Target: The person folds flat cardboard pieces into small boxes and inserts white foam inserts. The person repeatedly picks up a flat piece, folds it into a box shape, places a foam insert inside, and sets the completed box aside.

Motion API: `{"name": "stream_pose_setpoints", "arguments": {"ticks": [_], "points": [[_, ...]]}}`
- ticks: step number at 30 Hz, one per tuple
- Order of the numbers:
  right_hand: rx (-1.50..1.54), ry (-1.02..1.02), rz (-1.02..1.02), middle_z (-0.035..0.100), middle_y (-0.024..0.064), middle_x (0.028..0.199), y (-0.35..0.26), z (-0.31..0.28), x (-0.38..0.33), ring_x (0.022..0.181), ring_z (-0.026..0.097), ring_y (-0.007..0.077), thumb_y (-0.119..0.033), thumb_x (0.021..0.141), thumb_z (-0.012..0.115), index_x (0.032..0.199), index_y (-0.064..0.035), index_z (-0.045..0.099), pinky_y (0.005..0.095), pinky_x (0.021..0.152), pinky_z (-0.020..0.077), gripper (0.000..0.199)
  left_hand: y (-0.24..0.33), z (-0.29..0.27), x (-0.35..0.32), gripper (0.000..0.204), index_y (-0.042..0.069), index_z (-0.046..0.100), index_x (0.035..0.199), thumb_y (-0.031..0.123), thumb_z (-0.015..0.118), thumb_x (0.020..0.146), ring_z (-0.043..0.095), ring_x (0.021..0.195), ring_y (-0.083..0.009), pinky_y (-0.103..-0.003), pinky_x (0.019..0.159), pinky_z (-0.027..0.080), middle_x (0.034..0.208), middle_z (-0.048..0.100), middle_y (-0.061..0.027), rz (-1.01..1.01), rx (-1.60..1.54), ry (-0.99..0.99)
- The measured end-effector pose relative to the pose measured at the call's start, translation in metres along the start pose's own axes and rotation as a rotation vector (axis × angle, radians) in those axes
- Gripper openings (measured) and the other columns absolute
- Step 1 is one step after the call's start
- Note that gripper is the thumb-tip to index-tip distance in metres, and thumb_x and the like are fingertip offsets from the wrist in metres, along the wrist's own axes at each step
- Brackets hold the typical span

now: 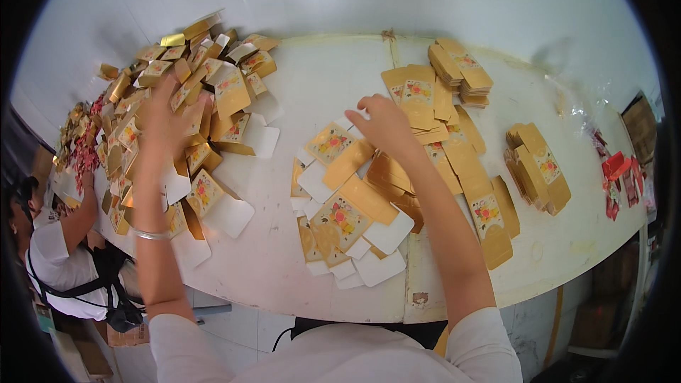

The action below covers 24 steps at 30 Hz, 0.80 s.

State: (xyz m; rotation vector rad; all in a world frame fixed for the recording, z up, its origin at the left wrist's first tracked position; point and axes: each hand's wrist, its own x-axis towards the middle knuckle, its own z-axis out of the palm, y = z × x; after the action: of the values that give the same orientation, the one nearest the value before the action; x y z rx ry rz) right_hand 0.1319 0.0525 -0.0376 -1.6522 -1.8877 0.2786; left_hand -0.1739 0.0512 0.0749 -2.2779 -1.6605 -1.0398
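A heap of gold boxes [202, 191] printed with flowers covers the left of the table, many folded up with white flaps sticking out. My left hand [163, 120] is over this heap, its fingers smeared and partly lost among the boxes, so their grip does not show. In the middle lies a loose stack of flattened gold cartons [340, 220], fanned out with white flaps towards me. Above the far side of that stack is my right hand [383, 124], fingers curved and apart, with nothing visible in it.
More flat cartons [489, 216] overlap to the right. Bundled cartons [461, 67] sit at the far edge, others [539, 167] further right. Red packets [621, 170] lie at the right edge. A person [78, 262] works at far left by small red and gold pieces [85, 142].
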Motion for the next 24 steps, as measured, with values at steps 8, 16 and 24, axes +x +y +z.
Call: {"name": "stream_pose_setpoints", "arguments": {"ticks": [8, 16, 24], "points": [[-0.146, 0.008, 0.145, 0.055, 0.0129, 0.088, 0.004, 0.052, -0.003, 0.089, 0.049, 0.0279, -0.037, 0.078, 0.056, 0.073, -0.0046, 0.064, 0.04, 0.076, 0.0367, 0.034, 0.074, 0.148, -0.067, 0.091, 0.002, 0.038, 0.126, 0.054, 0.071, 0.059, 0.039, 0.111, -0.0287, -0.039, 0.09, 0.035, 0.116, 0.044, -0.0156, -0.016, -0.021, -0.643], [0.101, -0.058, 0.206, 0.055, 0.0093, 0.078, -0.001, 0.053, 0.001, 0.079, 0.051, 0.0238, -0.034, 0.076, 0.058, 0.073, -0.0037, 0.056, 0.0375, 0.075, 0.032, 0.031, 0.081, 0.151, -0.058, 0.091, 0.002, 0.041, 0.123, 0.056, 0.071, 0.057, 0.041, 0.105, -0.0258, -0.038, 0.084, 0.036, 0.108, 0.044, -0.0117, -0.025, 0.095, -0.608], [0.689, 0.121, -0.219, 0.041, -0.0016, 0.056, -0.019, -0.016, 0.01, 0.054, 0.04, 0.0056, -0.02, 0.075, 0.066, 0.067, -0.0046, 0.041, 0.0225, 0.047, 0.0342, 0.03, 0.049, 0.093, -0.022, 0.073, 0.002, 0.037, 0.124, 0.052, 0.059, 0.076, 0.049, 0.104, -0.0154, -0.034, 0.084, 0.042, 0.119, 0.047, -0.008, -0.529, -1.423, -0.911]]}}
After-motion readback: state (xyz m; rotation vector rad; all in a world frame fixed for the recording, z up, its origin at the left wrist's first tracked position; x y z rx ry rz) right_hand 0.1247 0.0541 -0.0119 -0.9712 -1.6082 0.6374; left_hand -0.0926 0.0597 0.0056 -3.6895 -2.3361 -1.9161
